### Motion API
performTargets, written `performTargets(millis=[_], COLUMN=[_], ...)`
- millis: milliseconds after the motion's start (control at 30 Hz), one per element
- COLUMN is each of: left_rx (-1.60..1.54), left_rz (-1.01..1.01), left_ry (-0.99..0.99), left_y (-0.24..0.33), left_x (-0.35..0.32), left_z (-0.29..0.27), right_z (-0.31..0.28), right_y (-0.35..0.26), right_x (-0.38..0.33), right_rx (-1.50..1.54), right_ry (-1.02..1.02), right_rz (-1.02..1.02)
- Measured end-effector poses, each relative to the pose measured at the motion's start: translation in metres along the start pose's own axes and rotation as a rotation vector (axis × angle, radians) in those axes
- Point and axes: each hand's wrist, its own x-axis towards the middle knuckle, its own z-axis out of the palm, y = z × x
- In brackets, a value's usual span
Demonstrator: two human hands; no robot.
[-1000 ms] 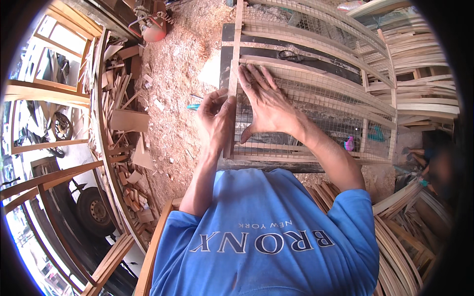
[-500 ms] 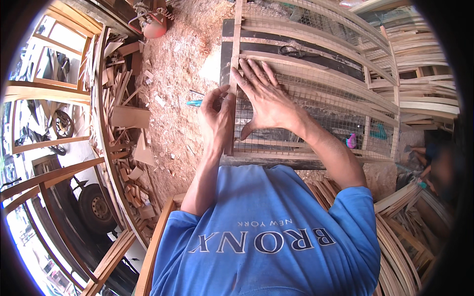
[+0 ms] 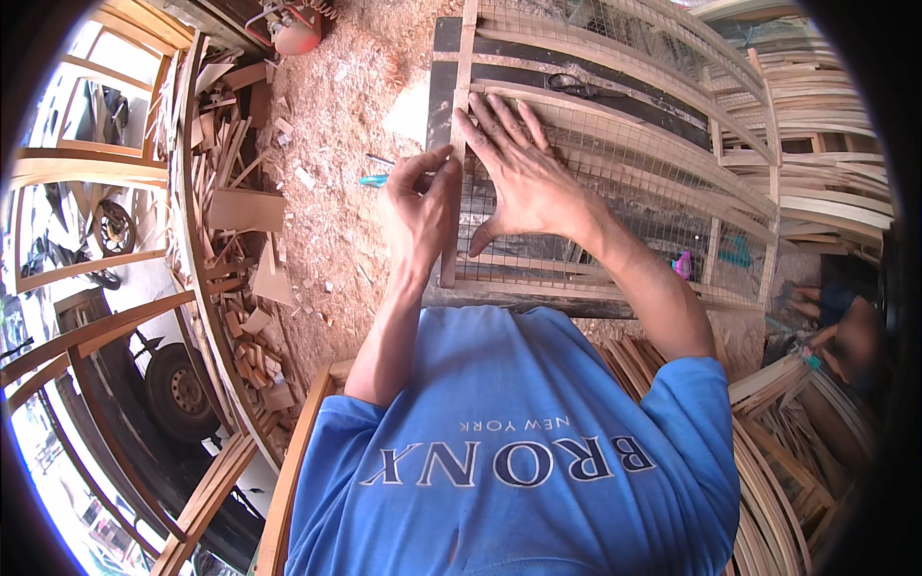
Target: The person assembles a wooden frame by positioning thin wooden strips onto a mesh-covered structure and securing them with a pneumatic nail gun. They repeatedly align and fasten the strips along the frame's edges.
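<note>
The right hand (image 3: 526, 187) lies open, fingers spread, on a wooden frame (image 3: 465, 60) with wire mesh (image 3: 629, 216), set on a dark surface (image 3: 444, 91). The left hand (image 3: 417, 206) curls at its left edge; I cannot tell whether it grips anything.

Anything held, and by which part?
Left hand: curled at left edge of wooden frame, beside teal object; can't tell if it grips either. Right hand: spread over wire mesh, holding nothing.

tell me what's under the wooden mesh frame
Dark boards show under the wooden mesh frame; whatever lies directly beneath the right hand and forearm is hidden.
</note>
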Motion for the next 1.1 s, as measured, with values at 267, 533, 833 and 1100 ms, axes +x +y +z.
performTargets(millis=[267,533,833,1100], left_rx=[-0.001,-0.346,-0.148,-0.107], left_rz=[0.097,-0.06,0.036,0.142], left_ry=[0.009,-0.051,0.029,0.078], left_y=[-0.007,-0.012,-0.009,-0.004], left_x=[0.0,0.005,-0.002,-0.009], left_z=[-0.001,-0.008,0.003,0.008], right_z=[0.0,0.001,0.001,0.002], right_y=[-0.001,-0.001,-0.001,-0.001], right_x=[-0.002,-0.002,-0.003,-0.003], right_rx=[0.05,0.046,0.115,0.055], right_ry=[0.054,0.068,0.114,0.098], right_rz=[-0.018,-0.015,-0.031,-0.02])
